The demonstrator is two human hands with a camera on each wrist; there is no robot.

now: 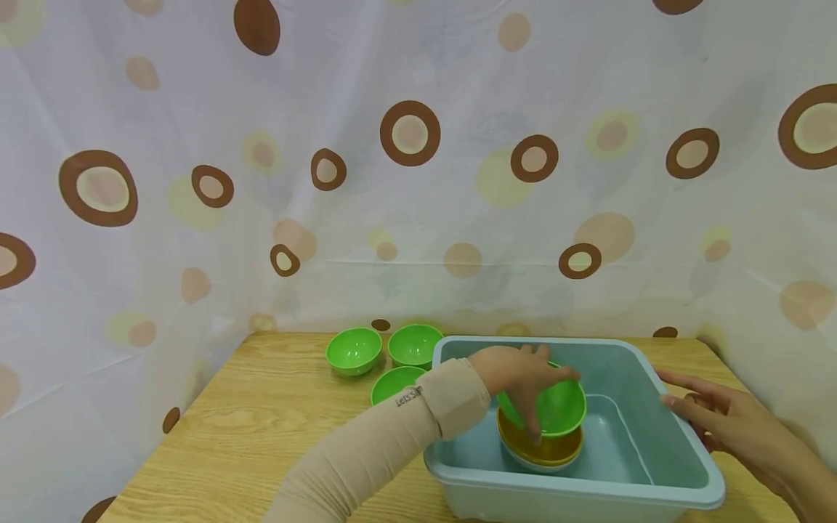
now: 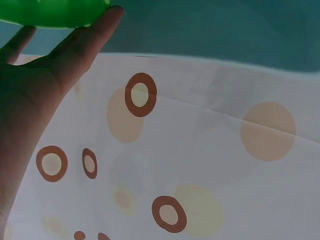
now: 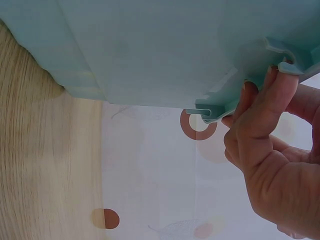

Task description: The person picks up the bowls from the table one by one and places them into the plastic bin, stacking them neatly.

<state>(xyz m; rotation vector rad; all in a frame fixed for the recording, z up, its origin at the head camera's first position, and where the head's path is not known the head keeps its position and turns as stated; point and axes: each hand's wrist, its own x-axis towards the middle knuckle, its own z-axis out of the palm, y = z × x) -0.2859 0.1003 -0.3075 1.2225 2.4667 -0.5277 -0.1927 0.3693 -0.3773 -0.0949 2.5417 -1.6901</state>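
Note:
In the head view, my left hand [image 1: 523, 374] reaches into a light blue plastic basin [image 1: 608, 374] and grips a green bowl [image 1: 564, 407] by its sides. That bowl is tilted, its hollow turned toward me. Just beneath it, inside the basin, sits a yellow-brown bowl [image 1: 556, 452] with a pale bowl [image 1: 546, 468] under it. Whether the green bowl touches them, I cannot tell. My right hand [image 1: 739, 418] holds the basin's right rim; in the right wrist view its fingers [image 3: 260, 112] curl up under the edge. The left wrist view catches only the green bowl's edge [image 2: 55, 20].
Left of the basin, three more green bowls stand on the wooden table [image 1: 261, 421]: one at the far left [image 1: 354, 352], one behind [image 1: 415, 346], one partly hidden by my left forearm [image 1: 395, 381]. A patterned curtain [image 1: 458, 181] hangs behind the table.

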